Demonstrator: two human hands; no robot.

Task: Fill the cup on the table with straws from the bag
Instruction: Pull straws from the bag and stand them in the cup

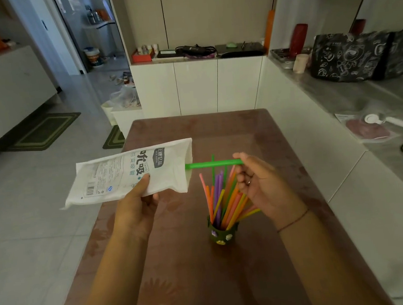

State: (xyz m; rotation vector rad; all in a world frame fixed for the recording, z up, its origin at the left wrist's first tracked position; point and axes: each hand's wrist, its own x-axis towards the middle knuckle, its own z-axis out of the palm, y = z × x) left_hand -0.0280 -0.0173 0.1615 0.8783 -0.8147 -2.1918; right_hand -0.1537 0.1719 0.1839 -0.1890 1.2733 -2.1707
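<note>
Brown table (255,135), left hand (136,203) gripping white bag (128,171), right hand (262,185) pinching green straw (214,164)

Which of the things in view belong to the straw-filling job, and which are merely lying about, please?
Part of the job: white bag gripped by the left hand; green straw pinched by the right hand, one end in the bag; cup holding coloured straws.

Lying about: black patterned tote; tall red container; red box; green floor mat.
</note>
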